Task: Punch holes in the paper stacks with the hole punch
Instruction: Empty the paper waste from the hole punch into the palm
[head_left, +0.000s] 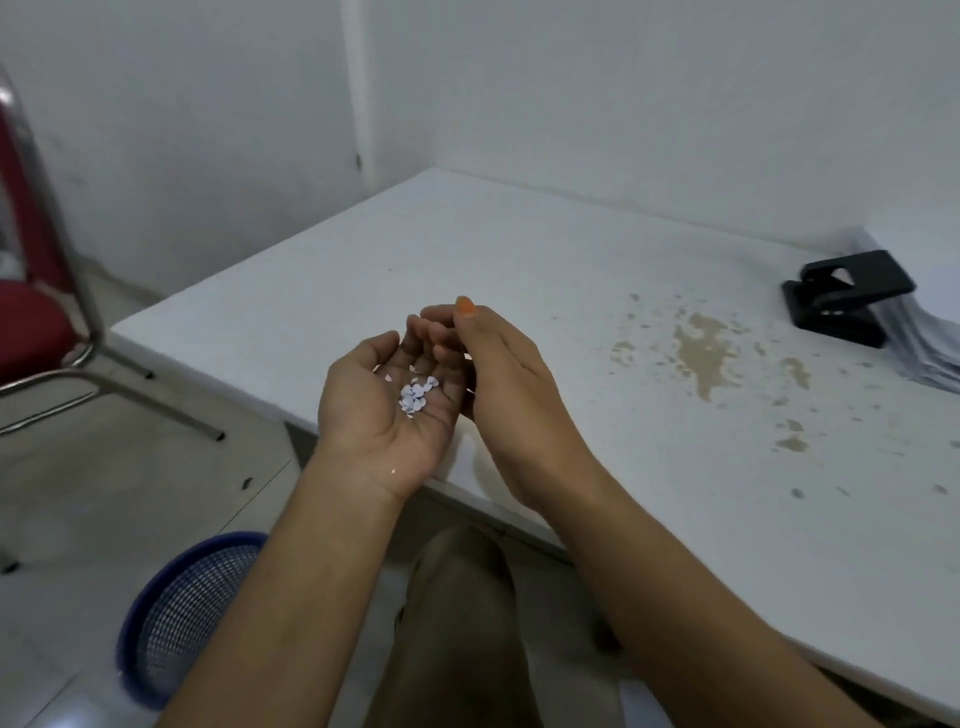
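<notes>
One small heap of white paper dots (415, 396) sits in the cupped, palm-up left hand (387, 400). Right hand (506, 384) stands edge-on against it, fingers relaxed, holding nothing. Both hover over the worktop (519, 249) corner. Black hole punch (844, 296) sits far right, touching the paper stacks (930, 343). Blue mesh bin (182, 613) on the floor below.

Bare forearms, no sleeves; orange-painted thumbnail (465, 305); khaki-brown trousers (457, 613) over the knee.
</notes>
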